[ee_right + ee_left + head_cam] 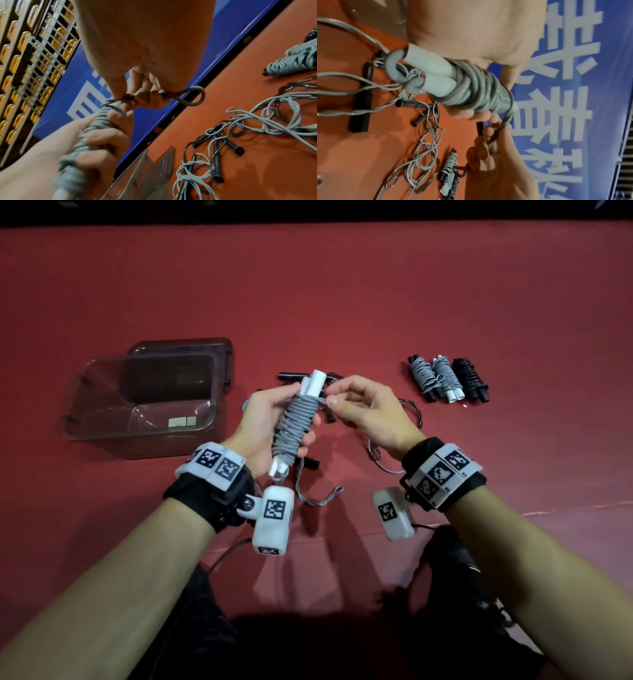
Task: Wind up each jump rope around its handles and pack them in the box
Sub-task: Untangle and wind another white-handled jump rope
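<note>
Over the red counter [376, 302], left hand [263, 422] is gripping the wound rope [294, 419], right hand [370, 409] is pinching its end loop [193, 96]; slackening risks unravelling.

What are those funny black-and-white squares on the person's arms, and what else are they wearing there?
Both forearms are bare, with no sleeves. Each wrist wears a black strap with a white band of blocky black-and-white square markers, like pixel puzzles. The right wrist's band looks the same. Under each wrist hangs a small white camera box bearing one more marker. Thin dark cables trail from the boxes.
</note>
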